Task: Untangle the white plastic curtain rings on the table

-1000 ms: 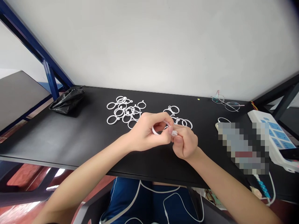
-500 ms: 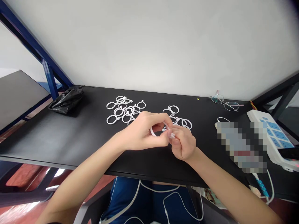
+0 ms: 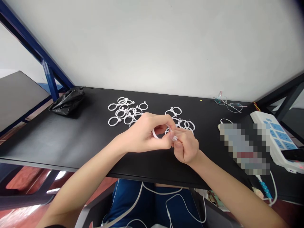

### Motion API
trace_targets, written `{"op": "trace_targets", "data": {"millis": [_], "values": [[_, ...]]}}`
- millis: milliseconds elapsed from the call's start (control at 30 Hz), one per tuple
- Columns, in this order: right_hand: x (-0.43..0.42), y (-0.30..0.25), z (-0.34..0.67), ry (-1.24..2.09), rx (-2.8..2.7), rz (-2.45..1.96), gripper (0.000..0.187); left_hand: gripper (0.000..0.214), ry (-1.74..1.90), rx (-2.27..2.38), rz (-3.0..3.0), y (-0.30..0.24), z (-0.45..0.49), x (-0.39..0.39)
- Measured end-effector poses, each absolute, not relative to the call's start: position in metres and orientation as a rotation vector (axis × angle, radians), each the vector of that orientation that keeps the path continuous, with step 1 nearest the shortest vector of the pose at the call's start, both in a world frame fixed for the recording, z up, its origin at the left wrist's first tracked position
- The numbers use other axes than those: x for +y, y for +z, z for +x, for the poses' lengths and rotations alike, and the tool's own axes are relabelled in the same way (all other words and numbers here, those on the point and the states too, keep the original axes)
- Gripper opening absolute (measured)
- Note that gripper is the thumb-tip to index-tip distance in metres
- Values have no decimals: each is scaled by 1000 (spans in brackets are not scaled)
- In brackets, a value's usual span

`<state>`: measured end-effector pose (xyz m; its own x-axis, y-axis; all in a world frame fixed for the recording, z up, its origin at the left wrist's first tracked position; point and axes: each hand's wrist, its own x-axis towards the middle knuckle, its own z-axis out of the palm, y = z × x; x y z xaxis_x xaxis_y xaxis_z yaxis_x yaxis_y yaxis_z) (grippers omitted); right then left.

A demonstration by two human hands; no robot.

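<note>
A white plastic curtain ring (image 3: 155, 134) is held up over a black table (image 3: 71, 139), gripped narrowly by the left hand (image 3: 142, 134) and pinched near its clip by the right hand (image 3: 186, 147). Loose heaps of matching rings (image 3: 125, 110) are spread just beyond, with eyeglasses (image 3: 229, 104) and a power strip (image 3: 273, 136) placed farther right.

White plastic curtain rings (image 3: 125, 111) on a matte black worktop (image 3: 71, 139); black plastic bag (image 3: 66, 102) near the far left corner; white power strip (image 3: 273, 139) with blue panels at the right edge; blue steel frame (image 3: 50, 80) beyond the left edge.
</note>
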<state>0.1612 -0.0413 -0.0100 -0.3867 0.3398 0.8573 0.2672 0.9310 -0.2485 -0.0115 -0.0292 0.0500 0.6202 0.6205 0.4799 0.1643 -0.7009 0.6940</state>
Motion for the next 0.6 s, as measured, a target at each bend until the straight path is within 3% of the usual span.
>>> {"op": "trace_targets", "data": {"millis": [600], "values": [[-43, -14, 160, 53, -1969, -444, 21, 9, 930, 617, 2216, 47, -10, -27]]}}
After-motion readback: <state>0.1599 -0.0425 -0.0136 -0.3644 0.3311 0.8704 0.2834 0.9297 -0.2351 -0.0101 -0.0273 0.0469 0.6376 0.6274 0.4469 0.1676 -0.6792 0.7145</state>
